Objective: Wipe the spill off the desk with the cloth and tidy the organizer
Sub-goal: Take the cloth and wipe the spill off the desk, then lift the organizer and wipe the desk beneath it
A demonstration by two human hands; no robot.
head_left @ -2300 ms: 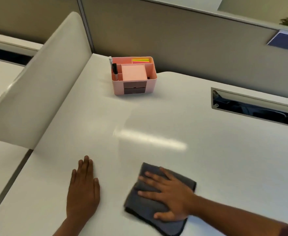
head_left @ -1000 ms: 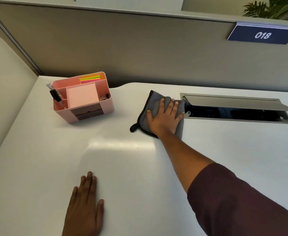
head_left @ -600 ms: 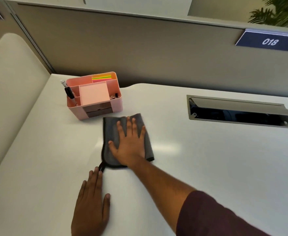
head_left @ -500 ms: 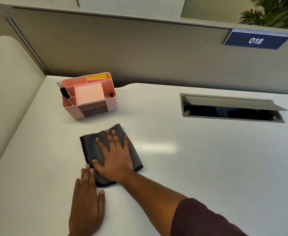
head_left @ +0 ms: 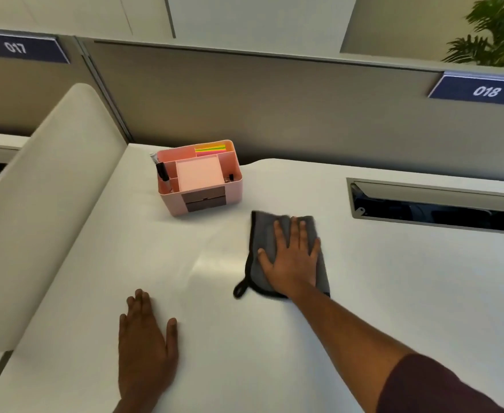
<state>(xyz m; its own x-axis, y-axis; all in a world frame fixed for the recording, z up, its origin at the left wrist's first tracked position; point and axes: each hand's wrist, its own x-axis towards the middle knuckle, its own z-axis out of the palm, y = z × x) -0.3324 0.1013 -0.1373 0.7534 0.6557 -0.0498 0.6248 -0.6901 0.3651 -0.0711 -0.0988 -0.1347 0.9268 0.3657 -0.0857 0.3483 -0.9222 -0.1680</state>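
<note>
From the head view, the right hand [head_left: 291, 259] is lying flat on the grey cloth [head_left: 264, 234], fingers straight and slightly spread, pointing toward twelve o'clock; the thumb is sticking out toward nine o'clock and also resting on the fabric; nothing is curled or pinched, so the palm is simply pressing the cloth down onto the white desk [head_left: 393, 293]. The cloth is sitting near the middle of the desk, black-edged, with a small hanging loop [head_left: 240, 289] trailing off its corner toward seven o'clock; the maroon sleeve [head_left: 435, 386] of that arm is entering from the five o'clock corner.

The left hand [head_left: 145, 344] is resting palm-down on the bare desk at about seven o'clock from the cloth, well apart from it; its fingers are lying straight and close together, the thumb splayed to the right, and it is holding nothing.

The pink organizer [head_left: 200, 178] is standing at about eleven o'clock from the cloth, near but not touching it, close to the back edge of the desk; a pink notepad [head_left: 198, 175] is filling its central compartment, coloured sticky tabs [head_left: 210, 149] are showing in the rear slot, a black marker [head_left: 162, 172] is leaning in the left compartment, and small dark items in the right compartment are too small to identify (two brownish drawer fronts are facing the camera).

At two o'clock from the cloth a cable hatch [head_left: 435, 204] is standing open in the desk; a pale divider panel [head_left: 45, 210] is rising along the left side; on the partition behind, blue signs are reading 017 [head_left: 21, 49] and 018 [head_left: 483, 90]; a green plant [head_left: 498, 31] is showing at the upper right. No spill is visible on the glossy surface.
</note>
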